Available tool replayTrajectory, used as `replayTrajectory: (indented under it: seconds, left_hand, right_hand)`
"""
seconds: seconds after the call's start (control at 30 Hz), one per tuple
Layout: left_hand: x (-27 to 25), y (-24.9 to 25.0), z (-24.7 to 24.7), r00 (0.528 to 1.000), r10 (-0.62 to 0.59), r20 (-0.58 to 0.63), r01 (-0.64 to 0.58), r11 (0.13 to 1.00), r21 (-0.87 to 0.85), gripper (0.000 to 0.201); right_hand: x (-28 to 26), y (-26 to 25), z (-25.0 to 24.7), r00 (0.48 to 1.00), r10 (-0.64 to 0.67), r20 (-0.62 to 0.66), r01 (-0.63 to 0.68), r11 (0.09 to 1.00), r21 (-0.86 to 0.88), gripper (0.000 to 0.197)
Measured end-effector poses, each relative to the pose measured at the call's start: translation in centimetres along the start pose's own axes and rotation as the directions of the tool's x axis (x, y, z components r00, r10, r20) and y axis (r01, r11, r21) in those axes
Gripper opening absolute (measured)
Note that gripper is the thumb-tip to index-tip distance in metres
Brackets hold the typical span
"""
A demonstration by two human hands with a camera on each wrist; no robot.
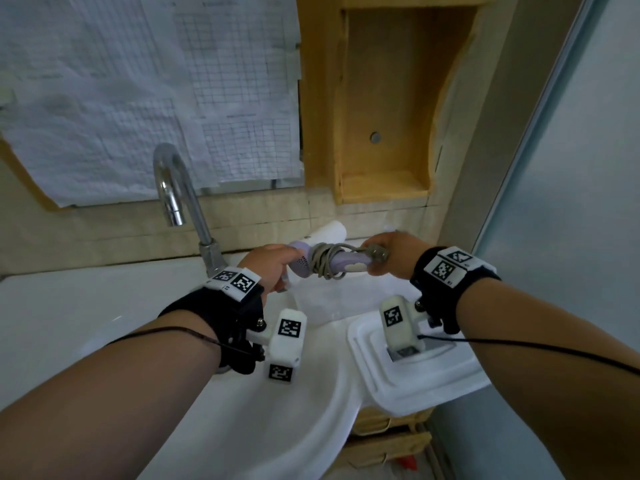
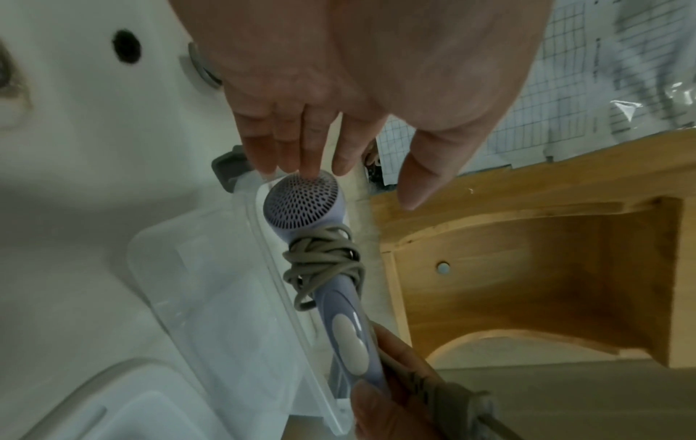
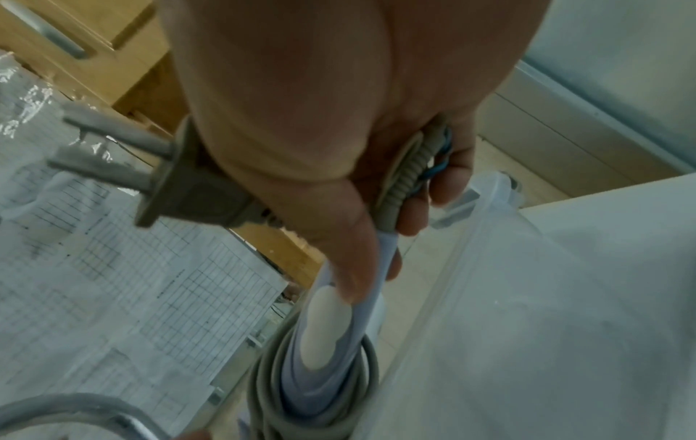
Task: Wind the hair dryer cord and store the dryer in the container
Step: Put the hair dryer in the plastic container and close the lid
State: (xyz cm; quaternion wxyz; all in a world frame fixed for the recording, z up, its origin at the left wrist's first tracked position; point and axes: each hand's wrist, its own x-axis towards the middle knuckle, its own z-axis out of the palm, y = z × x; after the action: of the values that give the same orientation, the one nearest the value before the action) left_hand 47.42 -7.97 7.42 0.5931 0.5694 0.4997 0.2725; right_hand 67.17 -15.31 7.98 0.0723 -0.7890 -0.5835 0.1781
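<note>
A lilac hair dryer (image 1: 346, 266) with a white nozzle hangs level above a clear plastic container (image 1: 311, 306) on the sink edge. Its grey cord (image 1: 325, 263) is wound in loops round the handle. My left hand (image 1: 273, 261) has straight fingers (image 2: 309, 154) that touch the dryer's rear grille (image 2: 303, 205), thumb apart. My right hand (image 1: 391, 254) grips the end of the handle (image 3: 331, 342) together with the grey plug (image 3: 180, 190), whose prongs stick out past the palm. The container (image 2: 211, 268) looks empty.
The container's white lid (image 1: 415, 379) lies at the right on the sink rim. A chrome faucet (image 1: 173, 188) stands at the left behind the white basin (image 1: 104, 323). An open wooden niche (image 1: 384, 116) sits in the wall above, with taped paper sheets (image 1: 138, 98) beside it.
</note>
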Motion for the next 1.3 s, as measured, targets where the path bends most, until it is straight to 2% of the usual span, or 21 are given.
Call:
replayTrajectory:
  seconds: [0.13, 0.23, 0.3, 0.37, 0.47, 0.5, 0.6, 0.67, 0.7, 0.77, 0.8, 0.83, 0.87, 0.97, 1.03, 1.1, 1.2, 1.3]
  left_hand:
    - [1.3, -0.4, 0.0, 1.000, -0.025, 0.011, 0.024, 0.999, 0.039, 0.007]
    - [1.8, -1.0, 0.2, 0.998, -0.053, 0.032, 0.050, 0.995, 0.085, 0.032]
    - [2.0, -1.5, 0.4, 0.999, -0.039, 0.029, 0.033, 0.987, 0.160, 0.042]
    - [2.1, -1.8, 0.6, 1.000, -0.009, 0.017, 0.004, 0.954, 0.298, 0.045]
    - [1.8, -2.0, 1.0, 0.999, -0.028, -0.034, 0.040, 0.914, 0.404, 0.028]
    - [1.9, -2.2, 1.1, 0.998, -0.029, -0.048, 0.046, 0.910, 0.411, 0.030]
    - [2.4, -2.4, 1.1, 1.000, 0.011, 0.025, -0.024, 0.796, 0.605, 0.039]
    - [2.5, -2.6, 0.8, 0.999, 0.037, 0.028, -0.047, 0.779, 0.626, 0.045]
    - [2.6, -2.9, 0.6, 0.999, 0.041, 0.031, -0.051, 0.794, 0.605, 0.043]
    - [3.0, -3.0, 0.5, 0.999, 0.013, 0.043, -0.036, 0.789, 0.613, 0.022]
    - [3.0, -2.9, 0.5, 0.998, -0.003, 0.060, -0.039, 0.735, 0.677, 0.012]
    - [2.9, -2.7, 0.5, 0.997, -0.004, 0.082, -0.058, 0.678, 0.733, 0.007]
    - [3.1, -2.9, 0.3, 0.995, 0.002, 0.099, -0.078, 0.630, 0.773, 0.015]
    - [3.2, -2.9, 0.2, 0.994, 0.015, 0.107, -0.094, 0.608, 0.788, 0.039]
    - [3.3, -2.8, 0.2, 0.994, 0.038, 0.099, -0.102, 0.593, 0.798, 0.034]
    - [3.6, -2.9, -0.1, 0.995, 0.061, 0.077, -0.099, 0.593, 0.799, 0.026]
    - [3.8, -2.9, -0.4, 0.993, 0.100, 0.066, -0.112, 0.572, 0.813, 0.031]
    - [4.0, -3.1, -0.2, 0.992, 0.118, 0.046, -0.106, 0.579, 0.808, 0.018]
  right_hand:
    - [1.6, 0.2, -1.2, 0.997, -0.017, 0.071, 0.020, 0.999, -0.046, 0.036]
    - [2.8, 0.5, -1.7, 0.994, -0.028, 0.106, 0.034, 0.998, -0.048, 0.040]
    - [3.5, 0.6, -1.9, 0.988, -0.030, 0.149, 0.044, 0.995, -0.091, 0.040]
    - [4.2, 0.9, -1.9, 0.983, -0.040, 0.177, 0.063, 0.990, -0.123, 0.039]
    - [5.0, 1.0, -1.9, 0.982, -0.073, 0.175, 0.092, 0.990, -0.105, 0.043]
    - [5.3, 1.1, -2.0, 0.981, -0.081, 0.178, 0.103, 0.988, -0.115, 0.044]
    - [6.5, 1.3, -2.2, 0.977, -0.096, 0.190, 0.123, 0.982, -0.140, 0.048]
    - [7.3, 1.7, -2.2, 0.985, -0.108, 0.133, 0.126, 0.983, -0.135, 0.047]
    - [7.7, 1.9, -2.2, 0.993, -0.100, 0.057, 0.107, 0.983, -0.151, 0.046]
    - [8.6, 2.4, -1.8, 0.996, -0.012, -0.086, -0.003, 0.985, -0.173, 0.047]
    - [8.9, 2.7, -1.4, 0.993, 0.043, -0.106, -0.061, 0.983, -0.174, 0.049]
    - [9.0, 3.0, -1.1, 0.991, 0.080, -0.105, -0.096, 0.982, -0.160, 0.050]
    - [9.0, 3.3, -0.8, 0.990, 0.096, -0.101, -0.109, 0.985, -0.133, 0.048]
    - [8.3, 3.7, -0.6, 0.994, 0.075, -0.080, -0.086, 0.987, -0.139, 0.035]
    - [8.1, 3.5, -0.6, 0.996, 0.062, -0.062, -0.073, 0.979, -0.188, 0.029]
    - [7.9, 3.4, -0.3, 0.998, 0.056, -0.023, -0.059, 0.977, -0.207, 0.033]
    - [7.5, 4.1, -0.2, 0.996, 0.086, -0.014, -0.086, 0.995, -0.044, 0.033]
    - [6.4, 4.8, 0.0, 0.996, 0.083, -0.006, -0.079, 0.965, 0.249, 0.027]
